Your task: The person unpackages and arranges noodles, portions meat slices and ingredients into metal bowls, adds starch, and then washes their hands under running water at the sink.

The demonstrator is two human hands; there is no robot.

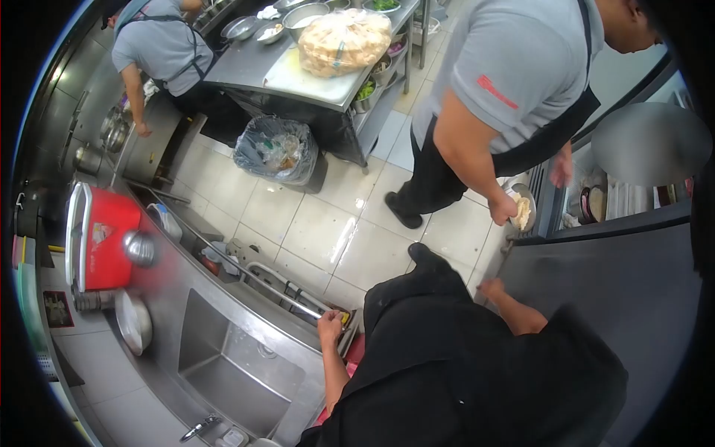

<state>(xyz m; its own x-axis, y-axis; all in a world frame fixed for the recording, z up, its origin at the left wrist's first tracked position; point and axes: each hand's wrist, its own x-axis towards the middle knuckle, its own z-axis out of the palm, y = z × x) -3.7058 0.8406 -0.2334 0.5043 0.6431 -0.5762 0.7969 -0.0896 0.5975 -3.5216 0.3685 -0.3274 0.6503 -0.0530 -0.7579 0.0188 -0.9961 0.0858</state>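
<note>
My left hand [330, 325] is at the front edge of the steel sink counter, by the end of a metal rail [257, 278]. Its fingers are curled, and a small yellow item [345, 317] shows beside them; what they hold, if anything, is unclear. My right hand [491, 288] hangs beside the dark door [596, 298], its fingers loosely apart and nothing visible in them. Ahead on the right, a co-worker's hand [504, 208] holds a metal bowl [523, 208] with pale food, near an open fridge [596, 201].
The sink basin [231, 372] lies to my left, with a red cooler [108, 238] on the counter beyond. A lined trash bin [316, 167] stands on the tiled floor. A prep table [238, 73] bears a large food bag [345, 42]. Another co-worker [160, 45] stands at far left.
</note>
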